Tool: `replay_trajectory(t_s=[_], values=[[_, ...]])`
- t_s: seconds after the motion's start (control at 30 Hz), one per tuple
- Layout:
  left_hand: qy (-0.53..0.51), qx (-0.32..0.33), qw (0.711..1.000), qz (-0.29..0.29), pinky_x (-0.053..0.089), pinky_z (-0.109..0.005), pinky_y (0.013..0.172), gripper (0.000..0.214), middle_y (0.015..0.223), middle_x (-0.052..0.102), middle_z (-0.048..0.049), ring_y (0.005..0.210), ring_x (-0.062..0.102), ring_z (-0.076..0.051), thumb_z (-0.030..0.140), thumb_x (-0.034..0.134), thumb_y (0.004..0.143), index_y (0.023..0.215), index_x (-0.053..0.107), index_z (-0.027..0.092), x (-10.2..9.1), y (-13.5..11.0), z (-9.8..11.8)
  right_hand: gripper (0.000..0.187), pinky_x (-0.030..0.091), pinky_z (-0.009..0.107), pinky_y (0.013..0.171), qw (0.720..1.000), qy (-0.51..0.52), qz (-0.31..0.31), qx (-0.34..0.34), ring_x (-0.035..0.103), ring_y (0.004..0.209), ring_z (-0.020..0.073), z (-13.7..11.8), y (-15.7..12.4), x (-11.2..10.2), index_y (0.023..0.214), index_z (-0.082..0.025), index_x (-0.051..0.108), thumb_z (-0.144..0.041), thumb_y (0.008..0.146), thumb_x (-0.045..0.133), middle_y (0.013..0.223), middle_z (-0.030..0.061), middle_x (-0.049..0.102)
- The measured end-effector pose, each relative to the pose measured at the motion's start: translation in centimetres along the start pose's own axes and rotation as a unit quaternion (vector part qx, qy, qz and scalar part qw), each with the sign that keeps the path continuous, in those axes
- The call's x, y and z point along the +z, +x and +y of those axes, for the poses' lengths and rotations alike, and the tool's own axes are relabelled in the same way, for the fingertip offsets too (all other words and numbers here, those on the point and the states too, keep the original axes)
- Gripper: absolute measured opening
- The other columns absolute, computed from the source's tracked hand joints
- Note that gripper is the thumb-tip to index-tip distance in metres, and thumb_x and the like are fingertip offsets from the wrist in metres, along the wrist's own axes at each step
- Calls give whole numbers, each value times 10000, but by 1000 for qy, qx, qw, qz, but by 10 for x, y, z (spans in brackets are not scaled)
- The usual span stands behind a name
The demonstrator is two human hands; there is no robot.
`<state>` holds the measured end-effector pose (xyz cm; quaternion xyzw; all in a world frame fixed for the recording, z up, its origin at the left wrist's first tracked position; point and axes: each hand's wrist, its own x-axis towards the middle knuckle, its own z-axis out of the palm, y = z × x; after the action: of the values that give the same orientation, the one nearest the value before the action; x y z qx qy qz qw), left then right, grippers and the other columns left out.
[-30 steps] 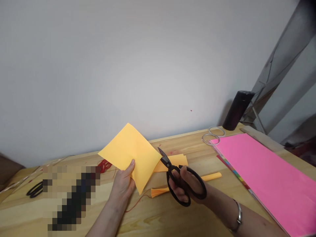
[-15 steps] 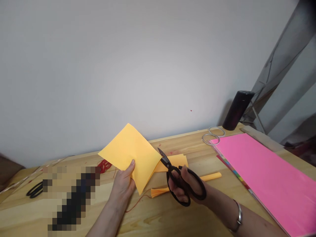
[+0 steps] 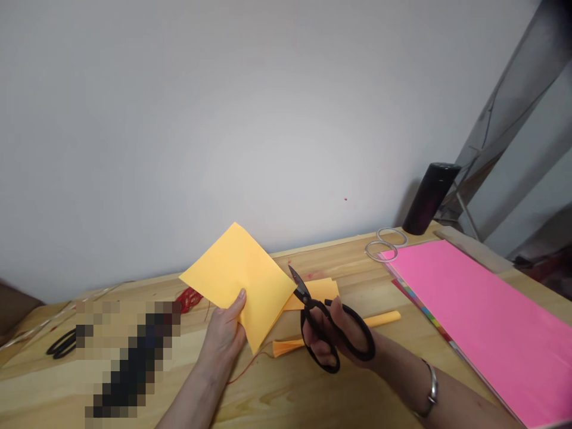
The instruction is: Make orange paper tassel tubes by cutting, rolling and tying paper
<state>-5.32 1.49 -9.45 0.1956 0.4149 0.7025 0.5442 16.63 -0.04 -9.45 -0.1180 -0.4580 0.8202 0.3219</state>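
My left hand [image 3: 227, 328] pinches a square of yellow-orange paper [image 3: 236, 268], thumb on its face, fingers behind. The paper is raised above the table with one corner pointing right. Black-handled scissors [image 3: 304, 298] are in my right hand [image 3: 328, 333], with fingers through the loops. Their blades point up and left and meet the paper's right corner. Beneath the hands lie another yellow-orange paper piece [image 3: 324, 291] and a narrow rolled or folded yellow-orange strip [image 3: 384, 319], partly hidden by my right hand. A thin red thread [image 3: 243, 374] trails near its left end.
Pink paper sheets [image 3: 487, 322] are stacked at right, with two tape rings [image 3: 381, 251] at their far corner. Behind stands a black cylinder [image 3: 431, 199]. Red thread [image 3: 189, 299] and black loop handles [image 3: 61, 344] lie at left beside a pixelated patch.
The paper and scissors have shifted very slightly right. The scissors' handles have spread a little, the lower loop moving left. My left hand keeps its grip.
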Motion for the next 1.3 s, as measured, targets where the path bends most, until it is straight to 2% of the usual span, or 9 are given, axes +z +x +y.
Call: replay_trajectory(t_s=[0.37, 0.83, 1.03, 1.3], values=[[0, 3, 1000, 6, 499, -368, 882, 359, 1009, 710, -80, 861, 680, -193, 71, 615, 753, 1097, 633, 173, 0, 0, 0, 703, 276, 176, 353, 1000, 6, 14, -1, 327, 369, 38, -1, 1, 3, 708, -116, 516, -793, 698, 326, 496, -56, 380], [1, 6, 1000, 2, 489, -366, 895, 380, 1012, 708, -89, 887, 675, -206, 85, 640, 737, 1107, 625, 166, -1, 0, 0, 656, 226, 163, 312, 999, 22, 38, 32, 286, 341, 26, -4, 2, 7, 664, -127, 494, -781, 655, 443, 455, -70, 365], [2, 3, 1000, 0, 477, -373, 914, 388, 1031, 702, -92, 929, 662, -220, 90, 641, 736, 1116, 619, 168, 0, 0, 1, 634, 240, 162, 346, 999, 15, 37, 35, 298, 378, 25, -3, -1, 5, 698, -123, 502, -752, 703, 421, 495, -68, 366], [1, 4, 1000, -9, 482, -378, 902, 388, 1022, 705, -99, 933, 661, -225, 88, 650, 733, 1112, 623, 164, -3, 1, -1, 675, 272, 174, 384, 1000, 6, 1, 24, 340, 411, 37, -1, -3, -2, 744, -111, 525, -763, 726, 351, 533, -51, 391]])
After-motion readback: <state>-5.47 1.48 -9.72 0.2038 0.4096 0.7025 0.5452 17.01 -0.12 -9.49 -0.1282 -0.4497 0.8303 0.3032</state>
